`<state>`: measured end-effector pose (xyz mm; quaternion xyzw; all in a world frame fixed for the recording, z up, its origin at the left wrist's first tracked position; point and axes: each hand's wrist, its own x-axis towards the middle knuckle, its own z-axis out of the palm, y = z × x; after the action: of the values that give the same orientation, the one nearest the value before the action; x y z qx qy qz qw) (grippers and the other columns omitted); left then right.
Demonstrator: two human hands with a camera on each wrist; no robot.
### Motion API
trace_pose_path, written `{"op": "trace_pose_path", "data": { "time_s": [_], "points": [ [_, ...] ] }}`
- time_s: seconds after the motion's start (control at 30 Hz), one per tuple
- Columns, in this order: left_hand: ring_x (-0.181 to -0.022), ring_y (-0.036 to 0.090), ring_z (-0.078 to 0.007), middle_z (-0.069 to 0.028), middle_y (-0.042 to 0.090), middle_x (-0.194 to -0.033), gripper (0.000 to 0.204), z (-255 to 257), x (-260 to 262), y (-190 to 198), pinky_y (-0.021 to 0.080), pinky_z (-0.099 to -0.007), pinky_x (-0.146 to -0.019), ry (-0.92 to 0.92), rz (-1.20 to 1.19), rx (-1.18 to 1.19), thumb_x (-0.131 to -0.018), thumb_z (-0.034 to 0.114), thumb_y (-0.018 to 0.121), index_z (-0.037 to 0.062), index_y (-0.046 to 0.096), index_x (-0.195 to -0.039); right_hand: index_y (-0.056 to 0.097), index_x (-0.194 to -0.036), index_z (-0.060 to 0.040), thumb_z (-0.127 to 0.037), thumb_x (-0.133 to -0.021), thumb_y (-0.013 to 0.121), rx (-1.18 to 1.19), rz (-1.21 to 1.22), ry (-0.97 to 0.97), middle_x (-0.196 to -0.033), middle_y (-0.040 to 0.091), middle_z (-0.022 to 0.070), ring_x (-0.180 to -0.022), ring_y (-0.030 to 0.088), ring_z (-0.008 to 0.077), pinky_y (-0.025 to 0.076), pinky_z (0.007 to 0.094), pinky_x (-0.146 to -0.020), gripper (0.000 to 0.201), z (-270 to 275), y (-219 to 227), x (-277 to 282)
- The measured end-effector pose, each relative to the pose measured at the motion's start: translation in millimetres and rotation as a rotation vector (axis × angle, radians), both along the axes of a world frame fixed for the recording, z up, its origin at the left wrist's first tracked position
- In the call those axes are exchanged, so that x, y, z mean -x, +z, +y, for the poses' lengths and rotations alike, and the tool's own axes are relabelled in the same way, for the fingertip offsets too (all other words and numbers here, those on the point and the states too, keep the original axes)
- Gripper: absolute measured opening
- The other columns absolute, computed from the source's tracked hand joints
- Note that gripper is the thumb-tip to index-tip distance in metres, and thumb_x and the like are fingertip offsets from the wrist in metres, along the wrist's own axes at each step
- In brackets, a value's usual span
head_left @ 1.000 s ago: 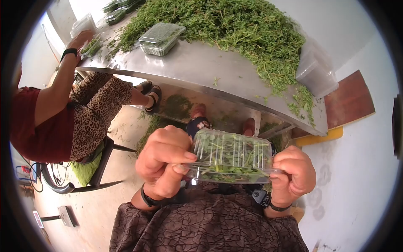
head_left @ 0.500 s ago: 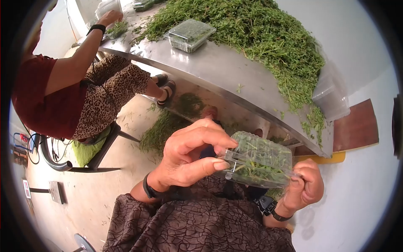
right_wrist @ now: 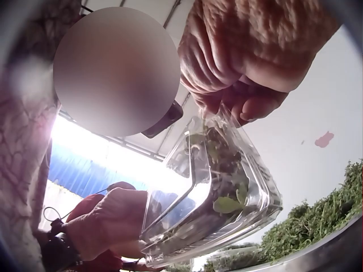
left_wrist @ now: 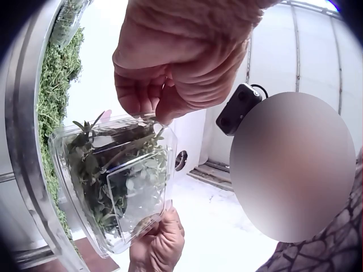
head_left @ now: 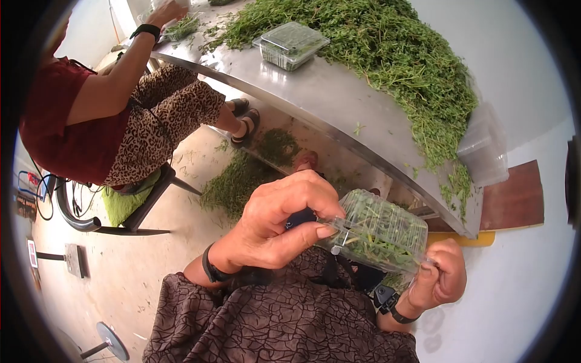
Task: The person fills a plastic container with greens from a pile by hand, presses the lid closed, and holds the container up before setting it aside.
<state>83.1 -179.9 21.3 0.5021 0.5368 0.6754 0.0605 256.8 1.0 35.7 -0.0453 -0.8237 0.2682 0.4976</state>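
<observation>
A clear plastic clamshell box (head_left: 384, 233) packed with green leafy stems is held in front of the torso, tilted with its right end lower. My left hand (head_left: 290, 221) pinches its left edge between thumb and fingers. At the opposite end, my right hand (head_left: 443, 275) grips the rim with curled fingers. In the left wrist view, the box (left_wrist: 122, 187) shows leaves pressed against its clear plastic, some poking up at the edge near my left hand (left_wrist: 181, 62). The right wrist view has the box (right_wrist: 215, 192) hanging below my right hand (right_wrist: 249, 68).
A metal table (head_left: 339, 100) bears a large heap of greens (head_left: 387, 66), a filled clamshell box (head_left: 292, 45) and stacked clear boxes (head_left: 484, 145). A seated person (head_left: 91, 121) works at its left end. More greens (head_left: 236, 187) lie on the floor, near a black chair (head_left: 145, 206).
The box has gone from nearly level to tilted, shifting right, its right end lower. My left hand has moved right with it, still pinching the edge. The head view has turned slightly.
</observation>
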Motion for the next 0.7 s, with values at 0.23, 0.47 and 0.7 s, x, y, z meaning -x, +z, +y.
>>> {"op": "trace_pose_path", "data": {
  "time_s": [0.23, 0.47, 0.7],
  "points": [
    [-0.074, 0.059, -0.0226, -0.0082, 0.061, -0.081, 0.013, 0.0, 1.2, -1.6, 0.046, -0.0324, -0.067, 0.01, 0.066, -0.001, -0.074, 0.001, 0.065, 0.0031, 0.061, -0.086, 0.055, -0.079, -0.0033, -0.031, -0.083, 0.069, 0.002, -0.012, 0.021, -0.064, 0.055, 0.0081, -0.053, 0.046, 0.0186, 0.034, 0.0287, -0.05, 0.032, 1.3, -2.9, 1.1],
    [-0.074, 0.059, -0.0235, -0.0066, 0.06, -0.08, 0.013, -0.4, 1.5, -2.8, 0.047, -0.0327, -0.067, 0.014, 0.088, -0.007, -0.075, 0.0, 0.064, 0.0042, 0.06, -0.087, 0.055, -0.079, -0.0026, -0.031, -0.084, 0.069, 0.001, -0.01, 0.025, -0.064, 0.055, 0.0085, -0.054, 0.047, 0.019, 0.034, 0.029, -0.049, 0.031, 0.9, -3.4, 2.4],
    [-0.077, 0.056, -0.02, -0.0072, 0.058, -0.083, 0.016, 1.5, 3.7, -3.8, 0.045, -0.0308, -0.07, -0.001, 0.056, 0.02, -0.077, 0.001, 0.065, 0.002, 0.058, -0.092, 0.054, -0.075, -0.0007, -0.016, -0.08, 0.067, 0.085, -0.001, 0.017, -0.065, 0.054, 0.0099, -0.054, 0.043, 0.0172, 0.032, 0.0272, -0.05, 0.021, 0.0, -2.1, 8.5]
  ]
}}
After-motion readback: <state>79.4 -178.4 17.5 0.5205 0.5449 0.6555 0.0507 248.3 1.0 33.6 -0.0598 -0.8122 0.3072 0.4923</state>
